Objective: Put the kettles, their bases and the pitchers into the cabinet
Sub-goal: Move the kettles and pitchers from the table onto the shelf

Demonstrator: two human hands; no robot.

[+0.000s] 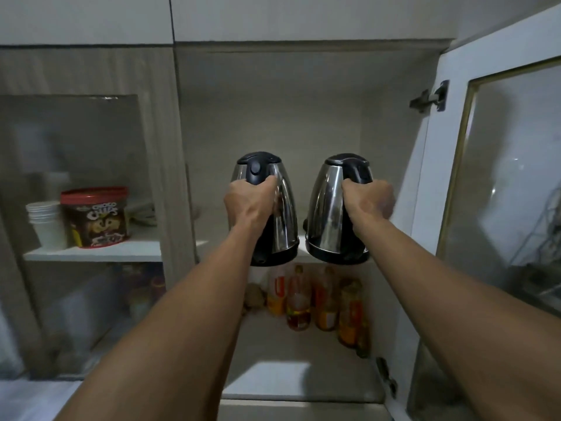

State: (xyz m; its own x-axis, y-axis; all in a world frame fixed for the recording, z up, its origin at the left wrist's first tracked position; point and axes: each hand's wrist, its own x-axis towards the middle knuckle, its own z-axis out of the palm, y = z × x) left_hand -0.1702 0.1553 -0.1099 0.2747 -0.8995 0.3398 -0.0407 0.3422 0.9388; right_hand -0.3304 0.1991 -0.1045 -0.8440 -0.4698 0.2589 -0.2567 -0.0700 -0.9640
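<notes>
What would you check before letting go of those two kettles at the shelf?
1. Door open: ok.
2. Left hand grip on left kettle handle: ok.
3. Right hand grip on right kettle handle: ok.
4. Free space on the shelf behind both: ok.
5. Left kettle fully over the shelf: not ok, its bottom hangs past the front edge.
6. Kettles resting on the shelf: cannot tell.
</notes>
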